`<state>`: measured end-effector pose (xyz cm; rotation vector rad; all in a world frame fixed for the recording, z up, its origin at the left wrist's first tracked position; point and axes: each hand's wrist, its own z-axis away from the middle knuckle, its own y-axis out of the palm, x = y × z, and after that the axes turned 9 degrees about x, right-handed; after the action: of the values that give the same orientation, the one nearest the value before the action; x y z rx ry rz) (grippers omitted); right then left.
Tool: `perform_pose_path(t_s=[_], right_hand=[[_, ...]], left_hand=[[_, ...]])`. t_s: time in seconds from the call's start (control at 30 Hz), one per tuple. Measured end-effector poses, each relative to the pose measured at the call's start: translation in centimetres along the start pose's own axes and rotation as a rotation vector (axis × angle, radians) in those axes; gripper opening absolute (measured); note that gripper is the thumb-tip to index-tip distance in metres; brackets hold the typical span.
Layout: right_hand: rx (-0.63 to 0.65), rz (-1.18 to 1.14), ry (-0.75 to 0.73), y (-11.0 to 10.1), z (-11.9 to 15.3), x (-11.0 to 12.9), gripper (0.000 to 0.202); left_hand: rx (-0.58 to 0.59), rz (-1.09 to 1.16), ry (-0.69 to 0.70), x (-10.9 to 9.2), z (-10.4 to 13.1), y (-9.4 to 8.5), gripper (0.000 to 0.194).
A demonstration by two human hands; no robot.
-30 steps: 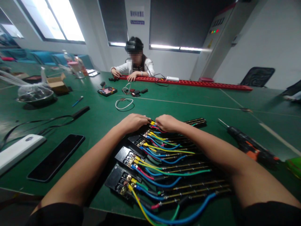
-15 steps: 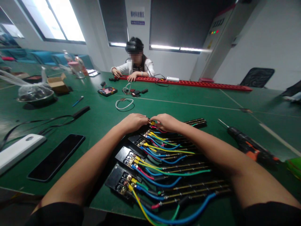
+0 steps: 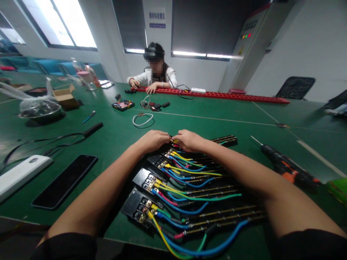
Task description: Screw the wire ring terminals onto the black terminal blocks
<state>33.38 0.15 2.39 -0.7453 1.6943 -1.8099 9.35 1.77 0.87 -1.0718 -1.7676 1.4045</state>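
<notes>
Several black strips with brass rails (image 3: pixel 217 213) lie side by side before me, each ending in a black terminal block (image 3: pixel 135 206). Blue, yellow, green and red wires (image 3: pixel 214 251) with crimped lugs run from the screws of these blocks. At the far end of the row, my left hand (image 3: pixel 155 140) is closed, its fingertips at a block's end; what they hold is hidden. Facing it, my right hand (image 3: pixel 189 140) pinches a wire lug with a yellow sleeve (image 3: pixel 175 141) at that same block. The fingertips of both hands nearly meet.
A phone (image 3: pixel 65 181) and a white power bank (image 3: pixel 23 177) lie left. On the right rests a power screwdriver (image 3: pixel 287 166). A white cable loop (image 3: pixel 142 119) is beyond my hands. Across the green table (image 3: pixel 211 126), another person works at a long red strip (image 3: pixel 244 97).
My right hand's fingers have shifted slightly at the yellow-sleeved lug. My left hand stays in place. The whole view has moved a little.
</notes>
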Motion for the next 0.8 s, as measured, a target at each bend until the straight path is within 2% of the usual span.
perform_pose_path(t_s=[0.3, 0.6, 0.8], right_hand=[[0.062, -0.151, 0.001, -1.1, 1.0, 0.2, 0.045], [0.069, -0.108, -0.005, -0.8, 0.2, 0.2, 0.038], [0.094, -0.128, -0.007, -1.3, -0.1, 0.2, 0.04]], left_hand=[[-0.015, -0.019, 0.005, 0.2, 0.0, 0.1, 0.026], [-0.034, 0.02, -0.015, 0.1, 0.0, 0.1, 0.023], [-0.024, -0.003, -0.017, 0.1, 0.0, 0.0, 0.024]])
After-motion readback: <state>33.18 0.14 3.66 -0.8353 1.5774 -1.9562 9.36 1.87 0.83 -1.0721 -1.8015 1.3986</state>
